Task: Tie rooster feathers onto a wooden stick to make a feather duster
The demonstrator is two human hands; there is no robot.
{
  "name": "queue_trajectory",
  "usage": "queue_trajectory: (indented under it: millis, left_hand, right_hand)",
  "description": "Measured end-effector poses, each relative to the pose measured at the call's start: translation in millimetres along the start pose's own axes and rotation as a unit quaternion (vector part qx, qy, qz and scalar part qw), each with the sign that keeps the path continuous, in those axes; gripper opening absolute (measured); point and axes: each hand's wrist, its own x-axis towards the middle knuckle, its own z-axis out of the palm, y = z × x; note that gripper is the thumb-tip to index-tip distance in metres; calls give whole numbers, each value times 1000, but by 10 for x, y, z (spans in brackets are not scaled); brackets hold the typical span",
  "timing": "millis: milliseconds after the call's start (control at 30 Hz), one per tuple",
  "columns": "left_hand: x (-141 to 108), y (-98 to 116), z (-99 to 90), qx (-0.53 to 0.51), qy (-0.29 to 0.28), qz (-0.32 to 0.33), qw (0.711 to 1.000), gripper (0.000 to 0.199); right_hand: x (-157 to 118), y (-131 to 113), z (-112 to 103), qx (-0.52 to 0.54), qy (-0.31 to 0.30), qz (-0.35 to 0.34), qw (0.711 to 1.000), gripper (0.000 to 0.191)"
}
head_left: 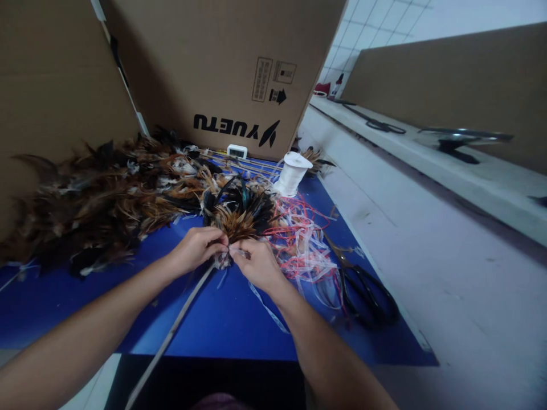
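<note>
A feather duster (pixel 234 222) made of brown and black feathers bound to a thin stick (pixel 171 336) lies in front of me. Its stick slants down toward my lap. My left hand (pixel 199 247) pinches at the binding from the left, thumb against forefinger. From the right, my right hand (pixel 258 265) pinches the same spot, and the two sets of fingertips nearly touch. Any tie between them is too small to make out. Whitish fluff shows under the fingers. A clear plastic strip (pixel 269 310) trails on the blue tabletop (pixel 205 330) below my right hand.
Loose feathers (pixel 106 199) heap along the left. To the right lie tangled red and white strips (pixel 303 245), black-handled scissors (pixel 370 293) and a white spool (pixel 294 171). Behind stand a cardboard box (pixel 231 68) and a small white digital device (pixel 237 151). A ledge (pixel 410 142) runs along the right wall.
</note>
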Motion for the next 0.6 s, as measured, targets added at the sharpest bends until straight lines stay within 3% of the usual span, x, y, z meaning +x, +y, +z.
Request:
queue_trajectory:
  millis: [300,600]
  left_hand:
    - [-30,-23,32,92,-5,87,992,19]
    - [-54,-4,47,123,1,115,986,20]
  right_hand:
    - [-9,-33,30,-37,36,-28,998,15]
    - [-41,-65,118,-56,68,-71,994,19]
